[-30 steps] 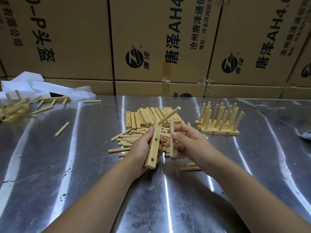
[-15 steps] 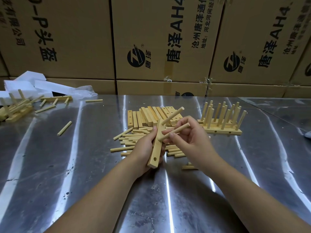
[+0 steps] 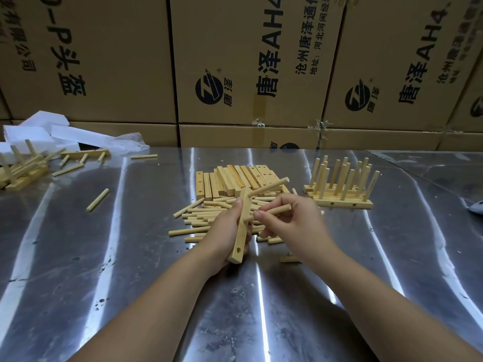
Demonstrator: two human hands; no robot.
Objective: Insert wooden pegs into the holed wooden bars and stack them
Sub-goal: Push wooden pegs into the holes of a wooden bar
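Note:
My left hand (image 3: 224,231) grips a holed wooden bar (image 3: 241,228), held on end above the steel table. One peg (image 3: 269,187) sticks out of the bar's top hole, slanting up to the right. My right hand (image 3: 295,220) pinches a second peg (image 3: 274,211) whose tip meets the bar's middle hole. An empty hole shows near the bar's lower end. Behind my hands lie a heap of loose pegs (image 3: 201,215) and a row of bare bars (image 3: 230,178). Finished bars with upright pegs (image 3: 339,184) stand stacked at the right.
The steel table (image 3: 130,257) runs to a wall of cardboard boxes (image 3: 235,61). More pegged bars (image 3: 23,168) and white foam pieces (image 3: 44,129) lie at the far left. A single peg (image 3: 97,200) lies left of centre. Two pegs (image 3: 290,258) rest under my right wrist.
My right hand lifted a peg from upright to slanted and brought its tip to the bar's middle hole. The left hand kept the bar almost still.

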